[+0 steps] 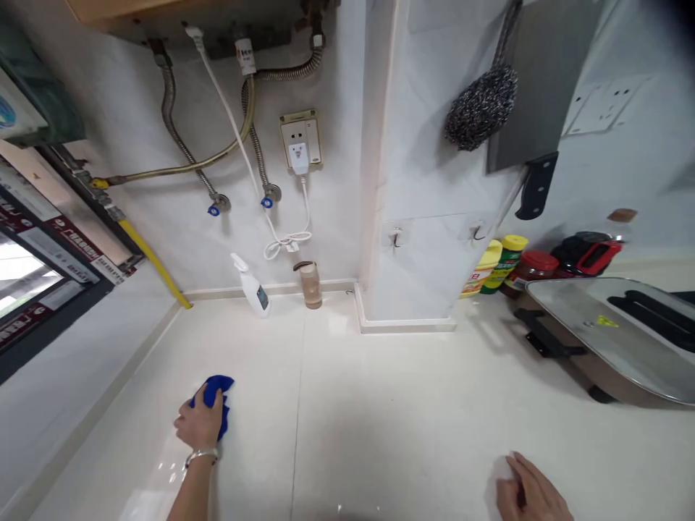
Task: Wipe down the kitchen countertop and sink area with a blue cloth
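A crumpled blue cloth (218, 391) lies on the pale, glossy countertop (358, 405) at the left. My left hand (200, 420), with a bracelet on its wrist, is closed over the cloth and presses it against the surface. Part of the cloth is hidden under the palm and fingers. Near the bottom right, my right hand (532, 492) hovers over or rests on the counter; which of these I cannot tell. Its fingers are loosely bent, with a gap between thumb and forefinger, and no object shows in it.
Against the back wall stand a white spray bottle (254, 288) and a brownish cup (310, 286). A wall pillar (418, 268) juts out at centre. To the right sit an electric pan (608, 347) and several condiment containers. A cleaver (537, 184) and steel scourer (483, 108) hang above.
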`<action>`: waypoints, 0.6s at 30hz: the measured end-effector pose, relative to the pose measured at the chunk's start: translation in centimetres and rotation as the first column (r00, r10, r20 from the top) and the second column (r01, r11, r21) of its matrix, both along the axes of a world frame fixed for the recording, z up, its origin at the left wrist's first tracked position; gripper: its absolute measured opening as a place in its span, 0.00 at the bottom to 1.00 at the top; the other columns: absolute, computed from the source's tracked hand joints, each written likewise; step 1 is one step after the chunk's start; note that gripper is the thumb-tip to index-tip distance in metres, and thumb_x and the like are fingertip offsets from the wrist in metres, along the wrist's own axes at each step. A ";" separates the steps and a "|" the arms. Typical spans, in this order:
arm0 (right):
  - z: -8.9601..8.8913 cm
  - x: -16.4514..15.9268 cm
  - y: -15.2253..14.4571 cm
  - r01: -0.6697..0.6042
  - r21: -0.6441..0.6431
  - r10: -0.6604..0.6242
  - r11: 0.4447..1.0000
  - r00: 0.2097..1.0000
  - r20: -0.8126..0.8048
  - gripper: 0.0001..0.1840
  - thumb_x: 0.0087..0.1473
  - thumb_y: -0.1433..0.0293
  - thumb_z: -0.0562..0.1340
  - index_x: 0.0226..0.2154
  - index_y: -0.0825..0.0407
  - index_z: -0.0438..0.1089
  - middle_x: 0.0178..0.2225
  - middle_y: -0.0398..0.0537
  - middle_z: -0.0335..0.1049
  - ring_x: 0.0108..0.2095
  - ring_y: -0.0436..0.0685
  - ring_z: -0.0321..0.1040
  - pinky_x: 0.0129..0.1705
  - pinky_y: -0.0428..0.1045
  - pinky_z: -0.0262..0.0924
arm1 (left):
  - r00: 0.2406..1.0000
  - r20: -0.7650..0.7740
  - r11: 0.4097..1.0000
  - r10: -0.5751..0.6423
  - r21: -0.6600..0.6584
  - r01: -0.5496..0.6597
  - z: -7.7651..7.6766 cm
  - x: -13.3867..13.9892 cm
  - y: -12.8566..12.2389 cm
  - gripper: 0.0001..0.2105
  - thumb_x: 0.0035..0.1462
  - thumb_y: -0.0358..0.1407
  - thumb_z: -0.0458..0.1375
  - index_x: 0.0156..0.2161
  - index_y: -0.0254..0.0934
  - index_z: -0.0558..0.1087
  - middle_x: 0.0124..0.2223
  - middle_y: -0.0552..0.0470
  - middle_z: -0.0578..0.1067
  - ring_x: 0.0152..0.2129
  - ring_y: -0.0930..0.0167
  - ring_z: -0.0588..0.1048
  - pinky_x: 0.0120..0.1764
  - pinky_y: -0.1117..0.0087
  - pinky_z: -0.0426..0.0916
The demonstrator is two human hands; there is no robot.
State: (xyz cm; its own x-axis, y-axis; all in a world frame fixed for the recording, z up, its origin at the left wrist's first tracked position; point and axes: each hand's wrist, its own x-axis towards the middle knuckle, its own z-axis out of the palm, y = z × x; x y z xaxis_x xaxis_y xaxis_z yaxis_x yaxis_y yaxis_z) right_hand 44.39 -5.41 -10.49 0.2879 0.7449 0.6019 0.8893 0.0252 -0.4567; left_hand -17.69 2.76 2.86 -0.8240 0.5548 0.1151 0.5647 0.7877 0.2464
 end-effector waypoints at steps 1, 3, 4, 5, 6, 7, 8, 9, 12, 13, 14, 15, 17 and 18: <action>-0.1 0.1 0.1 0.000 0.004 0.000 1.000 1.000 0.028 0.24 0.60 0.59 0.52 0.47 0.58 0.73 0.50 0.63 0.72 0.48 0.71 0.71 0.50 0.64 0.66 | 0.999 -0.007 0.999 0.036 0.004 -0.036 0.2 0.0 0.5 0.32 0.62 0.57 0.41 0.63 0.43 0.68 0.60 0.32 0.65 0.54 0.42 0.67 0.51 0.46 0.64; -0.4 0.3 0.1 0.006 0.005 -0.006 1.000 0.997 0.075 0.23 0.60 0.60 0.52 0.47 0.59 0.72 0.50 0.64 0.73 0.46 0.71 0.72 0.48 0.64 0.67 | 0.999 -0.032 0.999 0.034 0.010 -0.034 0.2 0.9 1.9 0.33 0.62 0.56 0.41 0.63 0.40 0.67 0.60 0.30 0.65 0.55 0.41 0.66 0.51 0.44 0.63; -0.5 0.4 0.1 0.012 -0.006 -0.011 1.000 0.996 0.089 0.23 0.60 0.61 0.52 0.47 0.59 0.72 0.50 0.64 0.73 0.46 0.70 0.72 0.47 0.64 0.68 | 0.999 -0.046 1.000 0.009 0.011 -0.008 0.1 1.7 2.7 0.32 0.62 0.55 0.42 0.63 0.40 0.67 0.60 0.30 0.65 0.55 0.41 0.66 0.51 0.44 0.62; -0.6 0.4 0.1 0.018 -0.023 -0.016 1.000 0.995 0.097 0.23 0.60 0.61 0.52 0.47 0.59 0.72 0.50 0.64 0.73 0.45 0.70 0.72 0.46 0.63 0.68 | 0.998 -0.061 0.999 -0.030 0.010 0.030 -0.1 2.8 3.6 0.31 0.62 0.55 0.42 0.63 0.41 0.67 0.60 0.31 0.65 0.54 0.42 0.66 0.51 0.44 0.62; -0.6 0.4 0.0 0.024 -0.046 -0.019 0.999 0.995 0.096 0.23 0.60 0.61 0.52 0.48 0.59 0.72 0.51 0.64 0.73 0.45 0.71 0.73 0.46 0.63 0.69 | 0.994 -0.074 0.997 -0.078 0.008 0.079 -0.3 4.0 4.6 0.30 0.63 0.54 0.43 0.63 0.41 0.67 0.60 0.32 0.65 0.54 0.43 0.66 0.51 0.45 0.62; -0.7 0.3 -0.1 0.029 -0.067 -0.023 0.997 0.996 0.088 0.23 0.60 0.61 0.52 0.48 0.58 0.72 0.51 0.63 0.73 0.46 0.71 0.72 0.46 0.63 0.69 | 0.988 -0.085 0.991 -0.133 0.004 0.133 -0.5 5.3 5.7 0.29 0.63 0.53 0.44 0.62 0.41 0.68 0.59 0.32 0.66 0.53 0.44 0.67 0.51 0.45 0.62; -0.7 0.3 -0.2 0.036 -0.079 -0.030 0.996 0.997 0.072 0.23 0.61 0.60 0.52 0.48 0.58 0.72 0.52 0.63 0.72 0.47 0.70 0.72 0.46 0.63 0.69 | 0.978 -0.093 0.982 -0.188 -0.001 0.189 -0.8 6.8 6.8 0.28 0.63 0.52 0.45 0.62 0.41 0.68 0.59 0.33 0.66 0.52 0.45 0.67 0.51 0.46 0.62; -0.7 0.1 -0.2 0.042 -0.082 -0.038 0.996 0.998 0.054 0.23 0.61 0.60 0.52 0.48 0.57 0.72 0.52 0.63 0.72 0.48 0.70 0.72 0.48 0.63 0.69 | 0.965 -0.100 0.970 -0.244 -0.004 0.245 -1.0 8.4 8.0 0.28 0.63 0.51 0.46 0.62 0.41 0.68 0.58 0.33 0.66 0.52 0.46 0.67 0.50 0.46 0.62; -0.5 -0.2 -0.2 0.050 -0.051 -0.049 0.997 0.999 0.015 0.21 0.61 0.61 0.53 0.49 0.56 0.72 0.52 0.61 0.72 0.50 0.70 0.71 0.52 0.64 0.68 | 0.903 -0.100 0.908 -0.418 -0.005 0.420 -1.8 13.7 11.6 0.26 0.63 0.49 0.48 0.61 0.42 0.70 0.57 0.35 0.68 0.50 0.49 0.67 0.50 0.49 0.62; -0.5 -0.2 -0.2 0.048 -0.048 -0.047 0.998 0.999 0.012 0.21 0.61 0.61 0.53 0.49 0.55 0.71 0.52 0.61 0.72 0.51 0.70 0.71 0.53 0.65 0.68 | 0.874 -0.095 0.878 -0.476 -0.001 0.478 -2.0 15.6 12.7 0.25 0.63 0.49 0.49 0.61 0.42 0.70 0.56 0.35 0.68 0.50 0.49 0.67 0.50 0.50 0.62; -0.4 -0.3 -0.2 0.047 -0.049 -0.047 0.998 0.999 0.012 0.21 0.62 0.62 0.53 0.49 0.55 0.71 0.53 0.61 0.72 0.51 0.69 0.71 0.53 0.65 0.67 | 0.840 -0.086 0.843 -0.536 0.003 0.538 -2.2 17.6 13.5 0.25 0.63 0.48 0.50 0.61 0.43 0.70 0.56 0.36 0.68 0.50 0.50 0.67 0.50 0.51 0.61; -0.4 -0.3 -0.1 0.050 -0.051 -0.049 0.997 0.999 0.012 0.20 0.62 0.62 0.53 0.49 0.55 0.71 0.53 0.61 0.72 0.51 0.69 0.71 0.54 0.65 0.67 | 0.802 -0.076 0.804 -0.593 0.008 0.595 -2.5 19.7 14.2 0.24 0.63 0.48 0.50 0.60 0.43 0.71 0.56 0.36 0.68 0.50 0.51 0.67 0.50 0.51 0.61; -0.2 -0.3 0.0 0.059 -0.042 -0.059 0.997 0.998 0.014 0.20 0.62 0.62 0.53 0.49 0.55 0.71 0.53 0.61 0.72 0.51 0.69 0.71 0.54 0.65 0.67 | 0.709 -0.049 0.709 -0.704 0.022 0.705 -3.0 24.1 14.9 0.23 0.63 0.47 0.52 0.60 0.46 0.71 0.57 0.38 0.68 0.50 0.53 0.66 0.51 0.52 0.61; -0.1 -0.3 0.0 0.058 -0.035 -0.058 0.998 0.998 0.017 0.20 0.62 0.62 0.53 0.49 0.55 0.71 0.52 0.61 0.72 0.51 0.69 0.71 0.54 0.65 0.67 | 0.654 -0.033 0.653 -0.756 0.031 0.756 -3.2 26.4 14.7 0.23 0.62 0.47 0.53 0.60 0.48 0.71 0.57 0.39 0.68 0.50 0.54 0.66 0.51 0.52 0.61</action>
State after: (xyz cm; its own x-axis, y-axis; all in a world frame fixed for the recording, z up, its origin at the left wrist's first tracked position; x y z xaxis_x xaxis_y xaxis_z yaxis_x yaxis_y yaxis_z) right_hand 44.08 -5.44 -10.63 0.3220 0.7480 0.5803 0.8958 -0.0425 -0.4423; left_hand 8.74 17.50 -0.39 -0.1196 0.9799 0.1597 0.9646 0.0766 0.2522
